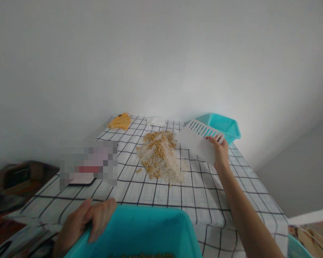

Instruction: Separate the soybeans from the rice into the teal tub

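My right hand [220, 152] reaches out over the checked tablecloth [199, 193] and grips a white slotted plastic tray [197, 140], holding it tilted beside a pile of rice mixed with yellow beans [159, 156]. My left hand [86, 222] is curled over the near left rim of a turquoise plastic basin [148, 229] at the table's front edge. A few beans show at the bottom of that basin.
A second turquoise basin [223, 126] stands at the far right, behind the white tray. An orange cloth [120, 121] and a white cloth [155, 121] lie at the far edge. A flat dark-edged object [82, 179] lies at left, partly blurred. A grey wall rises behind.
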Action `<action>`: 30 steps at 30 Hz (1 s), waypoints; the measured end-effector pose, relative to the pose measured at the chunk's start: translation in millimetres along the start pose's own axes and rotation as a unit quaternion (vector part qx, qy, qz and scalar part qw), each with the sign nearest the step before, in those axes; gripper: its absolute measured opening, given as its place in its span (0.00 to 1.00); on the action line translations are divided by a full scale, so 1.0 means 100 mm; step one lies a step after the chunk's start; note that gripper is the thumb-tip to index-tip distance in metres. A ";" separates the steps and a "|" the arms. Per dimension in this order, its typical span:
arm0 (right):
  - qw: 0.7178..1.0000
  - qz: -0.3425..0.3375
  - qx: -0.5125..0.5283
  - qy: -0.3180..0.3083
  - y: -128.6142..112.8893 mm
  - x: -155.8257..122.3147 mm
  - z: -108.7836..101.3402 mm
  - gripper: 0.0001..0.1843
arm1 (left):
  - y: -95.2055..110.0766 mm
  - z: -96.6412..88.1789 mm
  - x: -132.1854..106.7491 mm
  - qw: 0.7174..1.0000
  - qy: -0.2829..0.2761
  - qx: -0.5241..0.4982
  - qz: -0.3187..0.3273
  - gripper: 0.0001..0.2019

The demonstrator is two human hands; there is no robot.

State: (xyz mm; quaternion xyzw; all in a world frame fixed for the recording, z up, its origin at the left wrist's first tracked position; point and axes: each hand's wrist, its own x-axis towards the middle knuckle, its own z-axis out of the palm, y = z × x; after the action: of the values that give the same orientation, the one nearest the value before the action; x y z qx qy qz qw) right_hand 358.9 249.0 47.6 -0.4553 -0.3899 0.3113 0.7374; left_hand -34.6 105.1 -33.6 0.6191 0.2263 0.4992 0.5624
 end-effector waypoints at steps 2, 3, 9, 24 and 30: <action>0.998 0.061 0.023 -0.018 -0.01 -0.03 0.02 0.14 | 0.05 0.04 0.02 1.000 0.024 0.017 0.002 0.36; 0.995 0.088 0.031 -0.030 -0.02 -0.05 0.03 0.16 | 0.07 0.06 0.02 0.999 0.023 0.023 0.002 0.36; 0.970 0.150 -0.008 -0.189 -0.10 -0.19 0.05 0.17 | 0.09 0.23 -0.04 0.995 0.095 -0.023 -0.038 0.38; 0.972 0.119 -0.050 -0.195 -0.10 -0.15 -0.01 0.10 | 0.01 0.29 0.01 0.991 0.127 -0.045 0.023 0.36; 0.962 0.164 0.003 -0.216 -0.07 -0.16 -0.03 0.12 | 0.08 0.32 0.12 0.996 0.081 -0.019 0.023 0.36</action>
State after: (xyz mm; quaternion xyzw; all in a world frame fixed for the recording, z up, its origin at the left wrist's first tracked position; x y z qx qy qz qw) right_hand 354.7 231.8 48.6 -0.4325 -0.4593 0.5202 0.5757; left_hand -4.2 97.6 -17.3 0.5712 0.2467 0.5647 0.5422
